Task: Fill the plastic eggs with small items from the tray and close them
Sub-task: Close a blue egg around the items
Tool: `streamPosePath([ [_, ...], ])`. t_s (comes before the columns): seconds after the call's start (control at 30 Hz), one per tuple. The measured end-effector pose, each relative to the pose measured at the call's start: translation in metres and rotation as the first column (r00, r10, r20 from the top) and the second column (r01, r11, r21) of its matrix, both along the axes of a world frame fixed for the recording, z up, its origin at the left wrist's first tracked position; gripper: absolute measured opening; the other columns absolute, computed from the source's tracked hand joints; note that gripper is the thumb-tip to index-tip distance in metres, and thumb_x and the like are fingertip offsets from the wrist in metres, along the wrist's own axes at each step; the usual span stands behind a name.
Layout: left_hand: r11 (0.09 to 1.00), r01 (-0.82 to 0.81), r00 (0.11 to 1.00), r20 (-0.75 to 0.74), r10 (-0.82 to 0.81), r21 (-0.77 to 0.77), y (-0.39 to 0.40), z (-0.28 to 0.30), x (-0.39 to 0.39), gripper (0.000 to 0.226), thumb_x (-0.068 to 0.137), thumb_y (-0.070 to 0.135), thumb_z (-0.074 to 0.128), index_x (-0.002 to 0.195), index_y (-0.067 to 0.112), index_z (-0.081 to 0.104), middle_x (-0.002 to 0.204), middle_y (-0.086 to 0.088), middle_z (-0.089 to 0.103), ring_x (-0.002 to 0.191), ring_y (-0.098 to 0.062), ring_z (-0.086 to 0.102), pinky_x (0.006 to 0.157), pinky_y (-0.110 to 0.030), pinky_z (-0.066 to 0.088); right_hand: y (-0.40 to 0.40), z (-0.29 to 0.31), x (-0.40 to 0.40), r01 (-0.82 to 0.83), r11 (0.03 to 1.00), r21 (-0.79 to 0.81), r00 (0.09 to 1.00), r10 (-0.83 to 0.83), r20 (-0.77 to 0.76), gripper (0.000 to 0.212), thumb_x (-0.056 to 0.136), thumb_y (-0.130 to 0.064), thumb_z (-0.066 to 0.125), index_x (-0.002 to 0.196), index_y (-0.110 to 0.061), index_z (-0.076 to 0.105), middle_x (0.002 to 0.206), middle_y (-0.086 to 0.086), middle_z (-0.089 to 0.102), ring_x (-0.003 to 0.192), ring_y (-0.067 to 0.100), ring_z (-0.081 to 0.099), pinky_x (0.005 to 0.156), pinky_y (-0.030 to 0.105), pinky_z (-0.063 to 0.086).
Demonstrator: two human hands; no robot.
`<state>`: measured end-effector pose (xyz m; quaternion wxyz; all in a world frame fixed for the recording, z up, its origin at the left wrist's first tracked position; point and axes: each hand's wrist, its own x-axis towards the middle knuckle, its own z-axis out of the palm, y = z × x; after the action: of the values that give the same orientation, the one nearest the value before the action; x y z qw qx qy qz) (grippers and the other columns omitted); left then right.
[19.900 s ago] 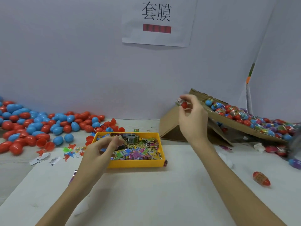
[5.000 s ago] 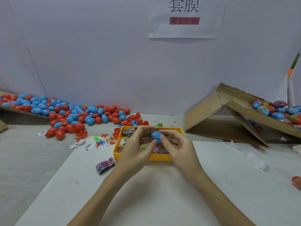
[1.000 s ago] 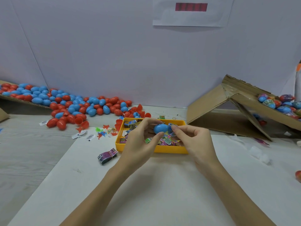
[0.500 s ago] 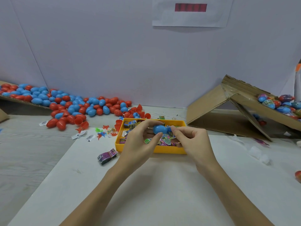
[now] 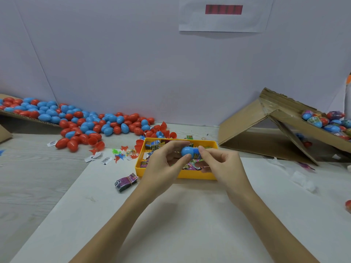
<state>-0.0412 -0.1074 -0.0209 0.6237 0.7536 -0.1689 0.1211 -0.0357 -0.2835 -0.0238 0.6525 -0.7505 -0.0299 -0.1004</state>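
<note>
Okay, I'm seeing both hands gripping one blue egg (image 5: 188,151) mid-frame over the yellow tray (image 5: 197,175): left hand (image 5: 165,164), right hand (image 5: 222,164), hiding tray contents. Loose eggs (image 5: 85,124) piling upper left, cardboard ramp (image 5: 275,130) right, wrapped bundle (image 5: 125,182) lying left. Wall sign (image 5: 224,14) unreadable.

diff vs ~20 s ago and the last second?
About 20 s ago the right hand held a wrapped red egg up by the cardboard ramp while the left hand picked in the yellow tray. Now both hands grip a blue egg over the tray. Over the last second that grip has barely changed. Tray, loose egg pile and banded packet stayed put.
</note>
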Motion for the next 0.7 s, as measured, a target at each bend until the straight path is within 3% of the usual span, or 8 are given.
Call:
streamPosePath([
  [0.13,1.0,0.0,1.0,-0.005,0.0,-0.03,0.0011,0.0001,0.0007,0.03,0.09,0.013,0.076,0.12,0.014,0.068,0.111,0.006,0.074,0.101,-0.008,0.072,0.089,-0.025,0.059,0.0013,0.0022,-0.0027,-0.053,0.998,0.037,0.997,0.051,0.049,0.022,0.091,-0.028,0.074,0.109,-0.017,0.079,0.095,-0.004,0.08,0.089,0.015,0.077,0.072,0.024,0.061],
  [0.4,0.997,0.03,0.999,-0.02,-0.032,-0.074,0.0016,-0.0006,0.0017,0.026,0.094,0.013,0.073,0.115,0.027,0.07,0.106,0.014,0.076,0.098,-0.009,0.074,0.081,-0.019,0.058,0.0036,0.0047,-0.0048,-0.021,0.999,0.041,0.991,0.016,0.13,0.019,0.088,-0.022,0.08,0.107,-0.019,0.079,0.095,-0.007,0.079,0.089,0.009,0.075,0.073,0.02,0.059],
  [0.7,0.998,0.033,0.999,-0.018,-0.034,-0.062,0.0026,-0.0009,0.0024,0.026,0.095,0.014,0.072,0.116,0.03,0.07,0.105,0.017,0.075,0.098,-0.007,0.074,0.08,-0.018,0.058,0.0043,0.0085,-0.0077,-0.023,1.0,0.018,0.992,0.021,0.121,0.019,0.09,-0.023,0.077,0.109,-0.019,0.079,0.096,-0.008,0.079,0.091,0.009,0.075,0.073,0.02,0.059],
])
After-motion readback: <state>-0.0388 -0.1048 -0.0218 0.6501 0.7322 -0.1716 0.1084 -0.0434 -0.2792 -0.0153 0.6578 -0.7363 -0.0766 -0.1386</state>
